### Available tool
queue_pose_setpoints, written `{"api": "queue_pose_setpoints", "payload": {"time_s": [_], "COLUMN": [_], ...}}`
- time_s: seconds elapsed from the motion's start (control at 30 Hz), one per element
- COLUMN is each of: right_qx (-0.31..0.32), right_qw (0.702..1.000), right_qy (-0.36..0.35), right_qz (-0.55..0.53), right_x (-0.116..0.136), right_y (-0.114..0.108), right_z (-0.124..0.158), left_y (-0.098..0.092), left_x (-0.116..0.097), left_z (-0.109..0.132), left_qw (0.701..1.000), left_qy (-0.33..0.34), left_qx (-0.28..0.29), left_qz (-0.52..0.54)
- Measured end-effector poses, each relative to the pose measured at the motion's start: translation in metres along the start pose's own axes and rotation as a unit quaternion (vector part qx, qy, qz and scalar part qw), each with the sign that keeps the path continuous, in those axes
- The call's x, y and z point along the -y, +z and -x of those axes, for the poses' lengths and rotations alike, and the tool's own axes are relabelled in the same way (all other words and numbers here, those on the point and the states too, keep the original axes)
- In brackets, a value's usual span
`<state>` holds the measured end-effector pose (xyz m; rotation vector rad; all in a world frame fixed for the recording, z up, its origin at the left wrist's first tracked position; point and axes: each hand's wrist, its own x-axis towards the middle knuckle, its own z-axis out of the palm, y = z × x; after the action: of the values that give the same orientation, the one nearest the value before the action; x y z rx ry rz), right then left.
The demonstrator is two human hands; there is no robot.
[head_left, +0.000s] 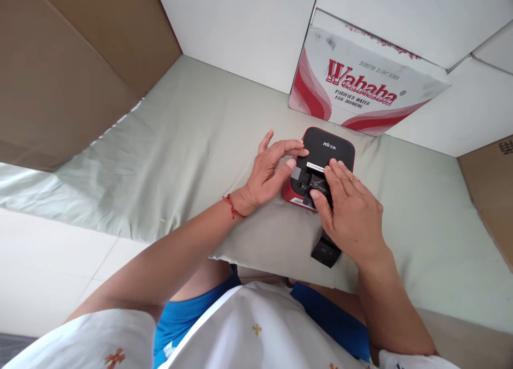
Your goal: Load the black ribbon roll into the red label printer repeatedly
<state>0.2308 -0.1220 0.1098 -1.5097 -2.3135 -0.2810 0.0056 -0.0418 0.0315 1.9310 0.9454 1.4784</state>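
Observation:
A black device with red sides (pixel 329 147) and rounded corners lies on the cloth. Small white lettering and a white label strip mark its top; below the strip is a recess. Inside the recess sits a shiny black piece (pixel 318 183), partly covered by my right hand. My left hand (pixel 269 171) rests at the device's left edge, fingers stretched and apart. Over the right side lies my right hand (pixel 352 214), fingers extended together, thumb apart against the black piece. A small black block (pixel 326 251) shows below my right hand, near the cloth's front edge; whether it joins the device is hidden.
Pale green cloth (pixel 192 144) covers the surface. A white-and-red water carton (pixel 360 85) stands behind the device, against white panels (pixel 240 32). Brown cardboard boxes stand at the left (pixel 72 75) and right (pixel 491 182). My lap is just below the front edge.

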Motion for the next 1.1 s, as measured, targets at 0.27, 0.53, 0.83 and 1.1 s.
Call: {"api": "queue_pose_setpoints", "payload": {"time_s": [0.27, 0.53, 0.83, 1.1], "right_qx": [-0.025, -0.043, -0.131, -0.209], "right_qw": [1.0, 0.999, 0.983, 0.964], "right_qy": [-0.009, -0.002, -0.02, -0.067], "right_qz": [0.017, -0.006, -0.128, -0.153], "right_x": [0.0, -0.003, -0.009, -0.009], "right_y": [0.005, 0.01, 0.026, 0.018], "right_z": [0.001, 0.003, 0.01, 0.015], "left_y": [0.002, 0.023, 0.023, 0.021], "left_x": [0.009, 0.034, 0.029, 0.025], "left_z": [-0.014, -0.015, -0.005, -0.007], "left_qw": [0.996, 0.944, 0.893, 0.89], "left_qy": [0.008, -0.118, -0.209, -0.234], "left_qx": [0.013, 0.026, 0.071, 0.067], "left_qz": [0.087, 0.306, 0.392, 0.385]}}
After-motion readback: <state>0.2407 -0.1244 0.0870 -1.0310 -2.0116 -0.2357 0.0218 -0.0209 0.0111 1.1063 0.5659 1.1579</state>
